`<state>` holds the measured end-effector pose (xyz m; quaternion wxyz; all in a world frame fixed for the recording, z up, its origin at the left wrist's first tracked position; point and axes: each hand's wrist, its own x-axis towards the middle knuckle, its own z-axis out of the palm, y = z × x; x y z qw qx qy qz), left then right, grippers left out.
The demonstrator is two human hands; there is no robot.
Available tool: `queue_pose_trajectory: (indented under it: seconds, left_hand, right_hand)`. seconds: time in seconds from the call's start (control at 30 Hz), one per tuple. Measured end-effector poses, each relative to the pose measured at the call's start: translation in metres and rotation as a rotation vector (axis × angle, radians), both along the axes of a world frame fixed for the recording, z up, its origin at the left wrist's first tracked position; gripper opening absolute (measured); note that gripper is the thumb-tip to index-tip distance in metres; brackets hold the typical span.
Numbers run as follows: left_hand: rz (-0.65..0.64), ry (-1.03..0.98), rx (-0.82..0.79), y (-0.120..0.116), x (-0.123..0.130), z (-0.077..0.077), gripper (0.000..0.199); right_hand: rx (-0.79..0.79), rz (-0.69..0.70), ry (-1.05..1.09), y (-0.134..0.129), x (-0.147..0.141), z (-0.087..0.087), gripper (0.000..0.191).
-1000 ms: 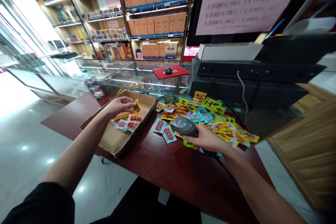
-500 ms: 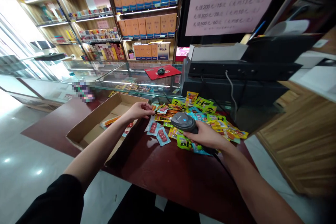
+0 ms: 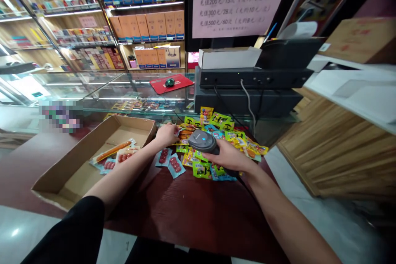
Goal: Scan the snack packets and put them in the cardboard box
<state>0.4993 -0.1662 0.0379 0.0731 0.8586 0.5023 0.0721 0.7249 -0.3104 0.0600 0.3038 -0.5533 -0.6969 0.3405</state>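
My right hand (image 3: 230, 154) is wrapped round the handle of a dark grey barcode scanner (image 3: 201, 140). A blue light glows on the scanner's head, which is over a pile of small snack packets (image 3: 213, 169) in yellow, green and blue. At the pile's left edge, my left hand (image 3: 167, 136) has its fingers curled in on a small snack packet (image 3: 177, 131), mostly hidden by the fingers. Two clear-and-blue packets of red sausage pieces (image 3: 175, 166) lie just below that hand. Beneath my left forearm, an open cardboard box (image 3: 72, 177) holds several packets, one with a long orange sausage stick (image 3: 114, 151).
Behind the pile stands a glass display counter (image 3: 139, 90) with a red mouse pad (image 3: 182, 84) and mouse on top. Black cash-register equipment (image 3: 247, 99) with cables borders the back right. The dark red tabletop (image 3: 185, 210) extends towards me.
The view has swung to the right, showing more of the box's contents. My left hand has gone slightly deeper into the pile's left edge. The scanner stays in my right hand.
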Motion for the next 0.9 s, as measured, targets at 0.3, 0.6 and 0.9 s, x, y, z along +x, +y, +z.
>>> queue_pose_trajectory:
  seconds: [0.3, 0.6, 0.9]
  left_hand:
    - [0.164, -0.406, -0.201, -0.005, -0.031, 0.017, 0.019]
    - [0.262, -1.074, -0.796, -0.034, -0.066, 0.029, 0.038]
    - [0.173, -1.140, -1.036, -0.036, -0.059, 0.005, 0.043]
  right_hand:
    - [0.003, 0.018, -0.040, 0.001, -0.006, -0.005, 0.043]
    - [-0.004, 0.073, -0.007, -0.009, -0.021, 0.007, 0.044]
    - [-0.029, 0.073, -0.022, -0.010, -0.029, 0.004, 0.043]
